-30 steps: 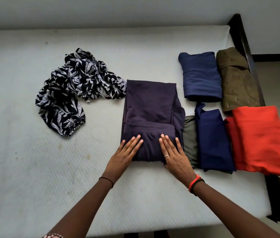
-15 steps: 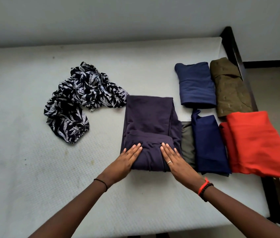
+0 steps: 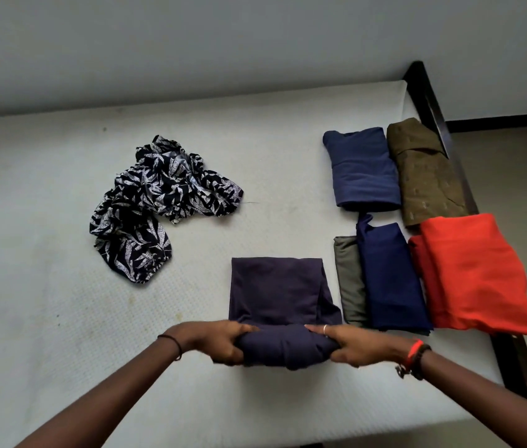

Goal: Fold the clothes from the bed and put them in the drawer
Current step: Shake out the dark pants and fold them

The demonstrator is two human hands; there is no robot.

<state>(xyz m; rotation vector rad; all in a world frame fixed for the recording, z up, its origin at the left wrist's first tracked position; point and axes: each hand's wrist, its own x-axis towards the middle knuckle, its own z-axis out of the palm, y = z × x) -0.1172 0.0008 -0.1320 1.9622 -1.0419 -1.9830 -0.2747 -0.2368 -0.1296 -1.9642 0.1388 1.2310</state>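
The rolled near end of the dark purple garment (image 3: 279, 292) is gripped between both hands. The left hand (image 3: 220, 341) is clamped at 9 o'clock, the right hand (image 3: 349, 345) at 3 o'clock.

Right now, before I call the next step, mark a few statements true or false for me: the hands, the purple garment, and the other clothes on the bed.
1. The left hand and right hand both grip the near, rolled end of the dark purple garment. True.
2. The leaf-print garment is neatly folded. False: it lies crumpled on the mattress, to the left.
3. The red-orange garment lies on the left of the bed. False: it is at the right edge, beside the navy garment.
4. The grey-green garment lies between the purple and navy ones. True.
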